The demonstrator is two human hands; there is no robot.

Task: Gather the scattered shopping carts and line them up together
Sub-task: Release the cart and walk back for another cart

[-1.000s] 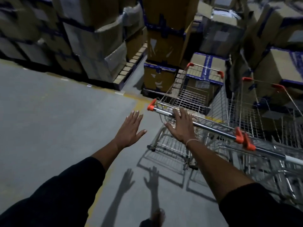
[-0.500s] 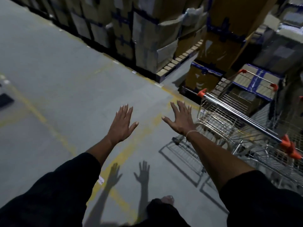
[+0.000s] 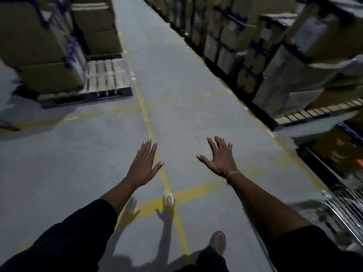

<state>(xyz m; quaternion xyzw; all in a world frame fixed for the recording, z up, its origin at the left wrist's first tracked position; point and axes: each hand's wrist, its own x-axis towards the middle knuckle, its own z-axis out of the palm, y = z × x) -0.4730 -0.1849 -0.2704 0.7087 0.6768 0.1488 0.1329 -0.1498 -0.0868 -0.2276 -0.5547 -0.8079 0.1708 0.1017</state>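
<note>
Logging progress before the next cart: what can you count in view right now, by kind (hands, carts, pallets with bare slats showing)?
Hands: 2, left and right, both empty
Carts: 1, partly in view at the right edge
Pallets with bare slats: 2, left and right
Total: 5

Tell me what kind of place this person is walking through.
Most likely a warehouse or stockroom aisle. Stacked cardboard boxes line the right side, more sit on a wooden pallet on the left, and yellow lines mark lanes on the concrete floor. A wire cart shows at the right edge.
</note>
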